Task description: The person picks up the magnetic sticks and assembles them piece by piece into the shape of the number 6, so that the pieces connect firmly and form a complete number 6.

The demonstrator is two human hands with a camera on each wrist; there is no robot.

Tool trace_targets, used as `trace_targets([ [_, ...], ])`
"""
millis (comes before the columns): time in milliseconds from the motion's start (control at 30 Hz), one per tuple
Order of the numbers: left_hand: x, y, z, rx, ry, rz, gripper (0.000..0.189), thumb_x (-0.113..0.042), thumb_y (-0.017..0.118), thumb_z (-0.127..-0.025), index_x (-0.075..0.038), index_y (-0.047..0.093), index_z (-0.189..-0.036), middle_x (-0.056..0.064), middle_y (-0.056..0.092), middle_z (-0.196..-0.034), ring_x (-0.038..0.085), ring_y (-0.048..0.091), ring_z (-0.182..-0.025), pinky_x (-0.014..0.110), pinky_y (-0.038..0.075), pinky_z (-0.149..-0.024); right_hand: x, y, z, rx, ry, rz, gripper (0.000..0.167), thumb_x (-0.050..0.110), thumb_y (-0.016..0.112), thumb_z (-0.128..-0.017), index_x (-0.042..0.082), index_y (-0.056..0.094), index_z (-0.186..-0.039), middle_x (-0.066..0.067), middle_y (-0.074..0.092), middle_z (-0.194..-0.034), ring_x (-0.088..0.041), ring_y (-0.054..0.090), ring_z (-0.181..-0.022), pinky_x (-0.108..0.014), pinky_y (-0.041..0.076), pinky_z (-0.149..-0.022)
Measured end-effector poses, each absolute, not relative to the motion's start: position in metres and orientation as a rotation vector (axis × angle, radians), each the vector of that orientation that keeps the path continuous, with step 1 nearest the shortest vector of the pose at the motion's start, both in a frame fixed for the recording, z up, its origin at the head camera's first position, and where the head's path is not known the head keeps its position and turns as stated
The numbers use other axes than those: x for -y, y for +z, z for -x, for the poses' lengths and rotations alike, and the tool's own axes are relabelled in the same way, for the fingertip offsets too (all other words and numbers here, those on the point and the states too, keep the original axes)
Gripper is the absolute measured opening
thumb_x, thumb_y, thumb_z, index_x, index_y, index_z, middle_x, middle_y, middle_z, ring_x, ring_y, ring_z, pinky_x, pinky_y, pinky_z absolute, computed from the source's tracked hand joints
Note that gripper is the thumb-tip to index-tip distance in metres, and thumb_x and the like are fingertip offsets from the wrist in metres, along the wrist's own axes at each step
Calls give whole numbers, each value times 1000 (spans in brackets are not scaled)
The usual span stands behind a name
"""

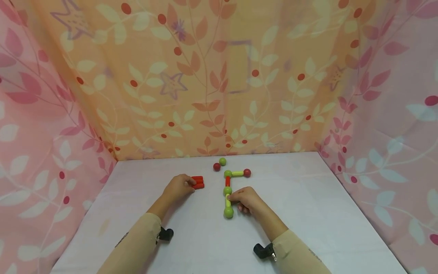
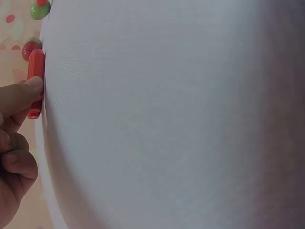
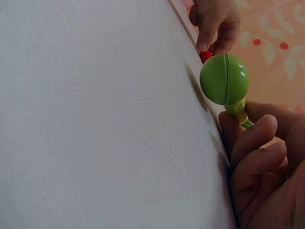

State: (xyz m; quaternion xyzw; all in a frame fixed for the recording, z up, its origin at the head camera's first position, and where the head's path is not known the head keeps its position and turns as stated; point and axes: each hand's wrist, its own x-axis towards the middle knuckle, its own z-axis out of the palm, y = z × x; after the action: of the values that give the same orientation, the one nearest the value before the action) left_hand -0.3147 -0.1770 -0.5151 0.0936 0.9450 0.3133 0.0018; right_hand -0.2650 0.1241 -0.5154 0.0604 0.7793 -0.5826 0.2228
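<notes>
"Running which way, that L-shaped chain of glossy balls and slim rods (image 1: 227, 182)?"

"Its long axis points straight away from the person, near the middle of the white table (image 1: 202, 239). At the far end a short arm turns right, ending in a dark red ball (image 1: 247, 172)."

"And the right hand (image 1: 251, 201)?"

"Pinching the chain's nearest yellow-green rod (image 1: 227, 203), between 2 round green balls: the near-end ball (image 1: 228, 212) and the middle ball (image 1: 227, 190). Its fingers cover part of that rod."

"The left hand (image 1: 178, 186)?"

"Gripping a bundle of smooth red rods (image 1: 199, 186) between thumb and fingers, left of the chain. They lie side by side, at least 2 of them, their free ends aimed right, towards the chain. The fingers hide their other ends."

"What else lies around?"

"Just left of the chain's far end, 2 loose balls sit close together: a shiny red sphere (image 1: 217, 166) and, slightly beyond it, a lime-green sphere (image 1: 222, 161)."

"Any texture?"

"The near-end ball has a seam round its middle and bright highlights; the rod by it is ridged. Behind stands an orange leaf-print cloth (image 1: 205, 83), and pink leaf-print cloth (image 1: 30, 167) flanks the table."
</notes>
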Motion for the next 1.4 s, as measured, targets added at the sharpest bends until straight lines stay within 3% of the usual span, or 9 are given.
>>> trace_targets([
  [633,181,-516,309,-2871,944,-275,13,-26,74,-76,-24,66,-86,-6,58,-91,16,50,-82,29,43,-70,-121,-515,269,-2174,-1601,-157,26,34,77,-71,13,73,-86,-5,61,-63,-9,42,-37,-23,31,-34],
  [967,166,-499,265,-2671,958,-614,15,-22,70,-76,-30,65,-88,-12,59,-88,14,51,-83,31,44,-70,-121,-512,270,-2184,-1581,-179,27,34,77,-70,13,73,-86,-6,63,-65,-10,44,-38,-23,32,-35],
  [1133,151,-496,241,-2591,938,-636,17,-22,70,-76,-31,64,-90,-13,59,-88,13,52,-81,29,45,-65,-121,-511,271,-2186,-1567,-168,28,35,77,-71,13,72,-86,-7,66,-71,-10,44,-39,-23,32,-36],
  [1400,127,-509,218,-2463,986,-686,16,-28,73,-76,-30,66,-89,-13,60,-89,9,53,-79,26,45,-65,-120,-514,274,-2183,-1576,-167,28,35,76,-71,12,72,-86,-6,64,-68,-10,43,-38,-23,32,-35],
])
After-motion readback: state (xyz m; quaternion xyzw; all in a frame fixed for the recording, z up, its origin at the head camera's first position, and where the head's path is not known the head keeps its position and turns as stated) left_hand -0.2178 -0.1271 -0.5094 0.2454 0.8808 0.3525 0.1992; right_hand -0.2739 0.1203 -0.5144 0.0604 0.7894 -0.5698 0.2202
